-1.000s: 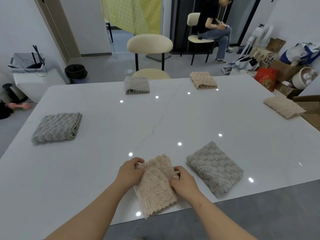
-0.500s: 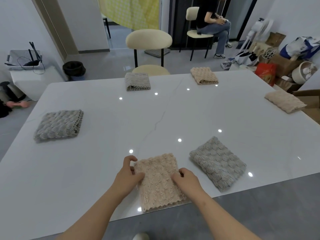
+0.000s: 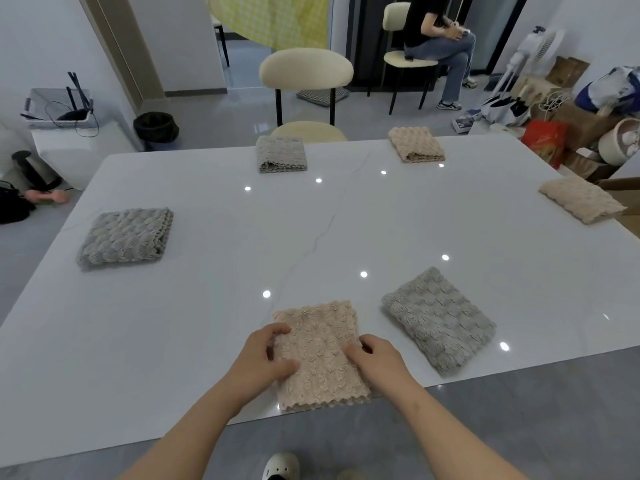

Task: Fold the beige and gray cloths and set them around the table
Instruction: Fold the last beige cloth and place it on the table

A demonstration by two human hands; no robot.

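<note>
Left hand [image 3: 263,355] fingers curled around folded beige cloth [image 3: 320,362] edge; right hand [image 3: 382,360] grip unclear, fingertips hidden.

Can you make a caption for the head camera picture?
Left hand and right hand hold a folded beige cloth at the table's near edge, five other folded cloths around.

1. L hand [image 3: 265,355] & R hand [image 3: 379,360]: both bare, no gloves.
2. L forearm [image 3: 194,424]: bare from wrist to bottom frame edge, slim.
3. R forearm [image 3: 450,427]: same, bare all the way to frame edge.
4. Shoe [image 3: 281,465] at bottom edge: white clog type, rounded toe, a few vent holes on top, dark strip at back; only front part shows.
5. Small tan rounded bit [image 3: 348,474] just R of shoe: too cut off to ID.
</note>
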